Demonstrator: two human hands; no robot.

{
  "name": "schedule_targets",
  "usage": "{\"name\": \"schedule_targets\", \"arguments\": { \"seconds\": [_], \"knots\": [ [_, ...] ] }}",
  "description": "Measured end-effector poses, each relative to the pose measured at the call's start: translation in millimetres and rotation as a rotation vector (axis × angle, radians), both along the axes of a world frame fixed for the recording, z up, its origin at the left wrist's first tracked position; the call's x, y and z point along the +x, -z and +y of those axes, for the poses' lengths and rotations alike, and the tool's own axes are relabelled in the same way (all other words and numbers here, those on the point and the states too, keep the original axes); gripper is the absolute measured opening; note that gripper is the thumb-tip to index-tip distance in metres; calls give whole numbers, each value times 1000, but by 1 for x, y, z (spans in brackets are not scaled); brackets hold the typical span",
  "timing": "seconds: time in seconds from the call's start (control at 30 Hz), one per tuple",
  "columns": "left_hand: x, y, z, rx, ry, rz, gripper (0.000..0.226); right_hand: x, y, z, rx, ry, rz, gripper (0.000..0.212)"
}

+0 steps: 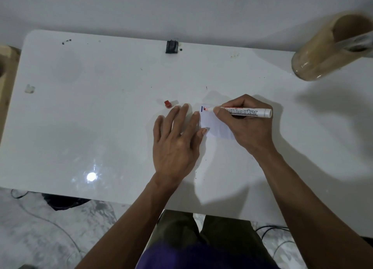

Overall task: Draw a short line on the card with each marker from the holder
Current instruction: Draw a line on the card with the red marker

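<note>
A small white card (214, 125) lies on the white table (101, 117). My right hand (244, 127) grips a white board marker (242, 111) with a red tip, and the tip touches the card's top left corner beside a short blue line (202, 108). My left hand (177, 141) lies flat with fingers spread, its fingertips pressing the card's left edge. The marker's red cap (167, 104) rests on the table just beyond my left fingers. A tan cylindrical holder (327, 50) stands at the far right with one marker (361, 41) leaning in it.
A black clip-like object (172, 46) sits at the table's far edge. A small white scrap (29, 89) lies at the left. Wooden furniture (8, 66) borders the table's left side. Cables run on the floor below the near edge.
</note>
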State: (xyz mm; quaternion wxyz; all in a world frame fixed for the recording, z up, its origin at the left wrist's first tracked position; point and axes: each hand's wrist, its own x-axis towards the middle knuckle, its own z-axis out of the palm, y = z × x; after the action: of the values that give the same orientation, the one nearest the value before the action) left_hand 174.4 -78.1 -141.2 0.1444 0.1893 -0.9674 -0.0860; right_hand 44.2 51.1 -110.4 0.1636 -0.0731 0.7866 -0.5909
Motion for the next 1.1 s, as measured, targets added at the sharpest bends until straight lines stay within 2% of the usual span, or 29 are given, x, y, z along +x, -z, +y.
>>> {"name": "schedule_targets", "arguments": {
  "seconds": [0.47, 0.67, 0.8, 0.93, 1.03, 1.1],
  "knots": [
    [0, 2, 0, 10, 5, 0, 42, 0, 0, 0, -10, -32, -14, 15],
    [0, 0, -1, 37, 7, -3, 39, -10, -18, 1, -165, 11, -237, 25],
    [2, -14, 0, 160, 0, -8, 43, -15, -41, 2, -237, -7, -315, 28],
    [7, -38, -7, 280, -181, 50, 34, -13, -66, 3, -356, 11, -363, 26],
    [1, -54, -21, 390, -338, 37, 29, -6, -78, 8, -392, 23, -373, 26],
    [-8, -60, -32, 435, -354, -10, 34, 0, -83, 11, -395, 40, -377, 24]
  ]
}}
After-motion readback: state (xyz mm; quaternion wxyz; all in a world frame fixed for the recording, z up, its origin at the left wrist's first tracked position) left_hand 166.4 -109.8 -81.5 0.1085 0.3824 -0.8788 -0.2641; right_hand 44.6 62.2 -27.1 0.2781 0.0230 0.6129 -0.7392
